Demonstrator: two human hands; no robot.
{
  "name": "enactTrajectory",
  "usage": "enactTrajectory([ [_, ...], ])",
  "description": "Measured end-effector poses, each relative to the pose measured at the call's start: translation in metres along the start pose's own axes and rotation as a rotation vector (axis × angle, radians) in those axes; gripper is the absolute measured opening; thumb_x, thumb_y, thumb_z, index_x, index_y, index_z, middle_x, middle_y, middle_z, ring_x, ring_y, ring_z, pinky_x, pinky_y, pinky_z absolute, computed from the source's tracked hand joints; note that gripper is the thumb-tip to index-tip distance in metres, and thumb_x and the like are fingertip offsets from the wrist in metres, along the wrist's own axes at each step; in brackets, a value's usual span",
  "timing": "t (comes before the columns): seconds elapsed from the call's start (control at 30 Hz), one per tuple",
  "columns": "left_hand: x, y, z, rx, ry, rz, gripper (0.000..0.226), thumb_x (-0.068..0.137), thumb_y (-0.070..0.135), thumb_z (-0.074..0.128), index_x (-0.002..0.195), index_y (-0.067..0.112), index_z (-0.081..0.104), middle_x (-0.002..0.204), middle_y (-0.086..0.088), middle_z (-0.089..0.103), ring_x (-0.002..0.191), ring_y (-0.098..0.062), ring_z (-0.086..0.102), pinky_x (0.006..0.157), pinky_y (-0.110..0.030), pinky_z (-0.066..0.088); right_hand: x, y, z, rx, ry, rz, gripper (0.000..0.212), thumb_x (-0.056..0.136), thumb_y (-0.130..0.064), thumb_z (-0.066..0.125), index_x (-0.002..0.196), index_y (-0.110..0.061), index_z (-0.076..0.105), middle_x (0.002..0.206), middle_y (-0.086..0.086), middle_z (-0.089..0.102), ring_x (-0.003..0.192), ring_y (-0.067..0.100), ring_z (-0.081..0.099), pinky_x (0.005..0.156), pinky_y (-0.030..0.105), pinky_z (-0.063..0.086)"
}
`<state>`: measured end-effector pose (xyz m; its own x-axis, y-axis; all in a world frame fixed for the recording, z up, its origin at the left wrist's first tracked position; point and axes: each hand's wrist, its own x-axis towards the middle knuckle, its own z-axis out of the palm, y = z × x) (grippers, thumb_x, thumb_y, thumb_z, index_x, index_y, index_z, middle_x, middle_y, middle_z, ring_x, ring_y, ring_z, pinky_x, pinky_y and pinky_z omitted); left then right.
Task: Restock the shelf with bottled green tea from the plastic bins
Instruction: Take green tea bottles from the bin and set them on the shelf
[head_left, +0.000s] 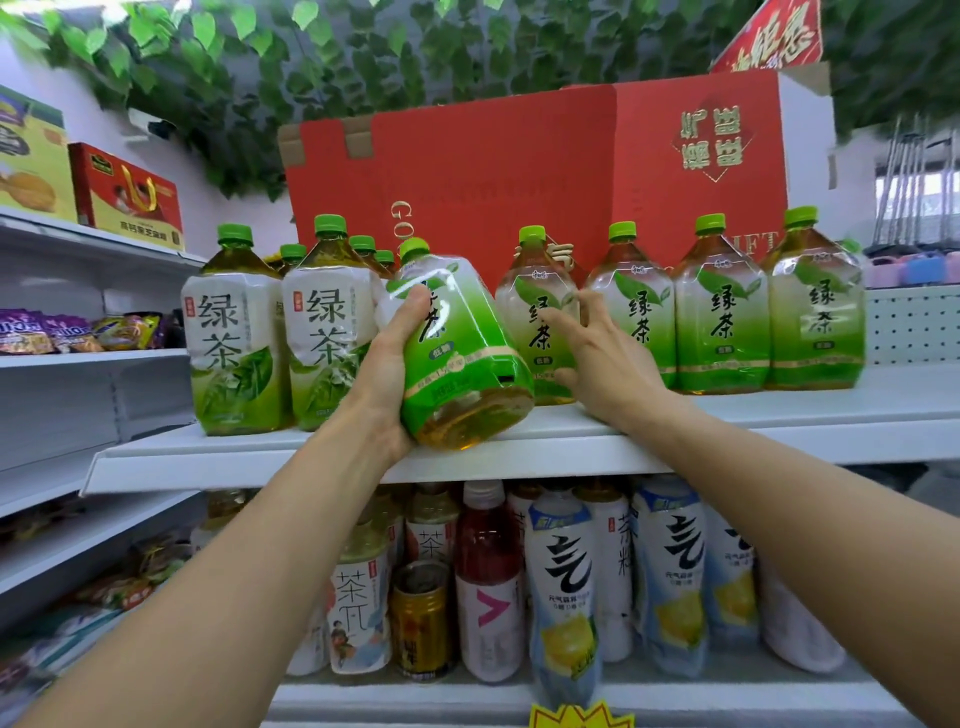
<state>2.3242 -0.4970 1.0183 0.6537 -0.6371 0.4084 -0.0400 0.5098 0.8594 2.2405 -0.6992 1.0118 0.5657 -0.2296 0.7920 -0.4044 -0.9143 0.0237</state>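
My left hand (387, 364) grips a large green tea bottle (457, 353) with a green cap, tilted left, its base just above the front of the white shelf (260, 457). My right hand (597, 353) reaches between two upright green tea bottles, fingers spread; they touch the bottle on its left (537, 312) and the one on its right (636, 306). Two more of the same bottles (769, 306) stand in the row to the right. Two white-labelled green tea bottles (280, 327) stand at the left, with more behind them.
Red gift cartons (519, 171) stand behind the row. The shelf below holds several mixed drink bottles (561, 582) and a gold can (421, 618). Snack packs (78, 332) and boxes (124, 189) fill the white shelves at left. Green leaves hang overhead. No plastic bin is in view.
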Motion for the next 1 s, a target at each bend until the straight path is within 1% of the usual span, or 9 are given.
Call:
enactTrajectory([
  [0.07, 0.009, 0.003, 0.003, 0.066, 0.052, 0.091, 0.058, 0.079, 0.048, 0.073, 0.125, 0.013, 0.066, 0.110, -0.014, 0.075, 0.096, -0.032, 0.074, 0.081, -0.051, 0.060, 0.000, 0.002, 0.002, 0.018, 0.019, 0.015, 0.067, 0.088, -0.023, 0.071, 0.144, -0.030, 0.035, 0.150, 0.009, 0.022, 0.102, 0.028, 0.057, 0.065, 0.033, 0.049],
  [0.13, 0.021, 0.008, 0.007, 0.200, 0.136, 0.279, 0.071, 0.073, 0.047, 0.082, 0.131, 0.013, 0.058, 0.113, -0.012, 0.074, 0.098, -0.030, 0.074, 0.082, -0.052, 0.061, 0.000, 0.003, 0.004, 0.030, 0.034, 0.010, 0.066, 0.088, -0.023, 0.070, 0.143, -0.030, 0.036, 0.147, 0.008, 0.026, 0.104, 0.027, 0.057, 0.067, 0.034, 0.052],
  [0.23, 0.035, 0.011, 0.010, 0.509, 0.241, 0.502, 0.082, 0.066, 0.057, 0.084, 0.129, 0.018, 0.050, 0.113, 0.001, 0.067, 0.099, -0.013, 0.069, 0.086, -0.031, 0.059, 0.001, 0.005, 0.004, 0.038, 0.050, 0.014, 0.064, 0.088, -0.022, 0.069, 0.143, -0.031, 0.037, 0.142, 0.007, 0.031, 0.104, 0.026, 0.056, 0.065, 0.034, 0.052],
  [0.3, 0.043, 0.007, 0.010, 0.632, 0.269, 0.536, 0.079, 0.071, 0.054, 0.084, 0.130, 0.021, 0.043, 0.112, 0.010, 0.056, 0.100, 0.000, 0.057, 0.088, -0.013, 0.049, 0.001, 0.005, 0.005, 0.039, 0.053, 0.018, 0.064, 0.089, -0.022, 0.068, 0.144, -0.030, 0.036, 0.141, 0.007, 0.032, 0.104, 0.026, 0.056, 0.066, 0.035, 0.053],
  [0.4, 0.056, -0.009, 0.006, 0.691, 0.303, 0.483, 0.089, 0.073, 0.054, 0.081, 0.142, 0.023, 0.034, 0.135, 0.002, 0.048, 0.121, -0.011, 0.045, 0.109, -0.027, 0.035, 0.001, 0.005, 0.007, 0.050, 0.065, 0.027, 0.066, 0.090, -0.022, 0.067, 0.146, -0.031, 0.035, 0.141, 0.007, 0.034, 0.107, 0.025, 0.056, 0.072, 0.040, 0.057],
  [0.6, 0.071, -0.026, -0.001, 0.663, 0.324, 0.311, 0.105, 0.078, 0.057, 0.075, 0.158, 0.022, 0.017, 0.160, -0.004, 0.030, 0.147, -0.024, 0.029, 0.121, -0.041, 0.025, 0.002, 0.006, 0.009, 0.080, 0.060, 0.040, 0.063, 0.093, -0.023, 0.063, 0.148, -0.031, 0.034, 0.140, 0.006, 0.037, 0.094, 0.020, 0.056, 0.069, 0.035, 0.056],
  [0.83, 0.072, -0.013, -0.003, 0.645, 0.174, 0.070, 0.112, 0.084, 0.065, 0.062, 0.159, 0.028, -0.011, 0.169, -0.001, 0.004, 0.154, -0.030, 0.012, 0.124, -0.052, 0.017, 0.000, 0.004, 0.007, 0.088, 0.043, 0.066, 0.061, 0.093, -0.022, 0.061, 0.148, -0.029, 0.035, 0.139, 0.008, 0.038, 0.093, 0.023, 0.058, 0.069, 0.038, 0.055],
  [0.9, 0.068, -0.016, 0.000, 0.772, 0.207, 0.038, 0.095, 0.098, 0.052, 0.052, 0.158, 0.025, -0.017, 0.169, -0.002, -0.002, 0.154, -0.031, 0.008, 0.124, -0.051, 0.013, -0.001, 0.003, 0.006, 0.086, 0.040, 0.066, 0.061, 0.093, -0.021, 0.061, 0.148, -0.028, 0.036, 0.138, 0.008, 0.038, 0.093, 0.025, 0.058, 0.067, 0.036, 0.053],
  [1.0, 0.056, -0.025, 0.002, 1.096, 0.293, 0.074, 0.085, 0.105, 0.038, 0.046, 0.157, 0.021, -0.018, 0.168, -0.009, -0.007, 0.154, -0.033, 0.005, 0.123, -0.049, 0.010, -0.001, 0.002, 0.005, 0.081, 0.031, 0.057, 0.060, 0.092, -0.021, 0.060, 0.147, -0.027, 0.037, 0.137, 0.009, 0.039, 0.094, 0.025, 0.059, 0.065, 0.033, 0.048],
])
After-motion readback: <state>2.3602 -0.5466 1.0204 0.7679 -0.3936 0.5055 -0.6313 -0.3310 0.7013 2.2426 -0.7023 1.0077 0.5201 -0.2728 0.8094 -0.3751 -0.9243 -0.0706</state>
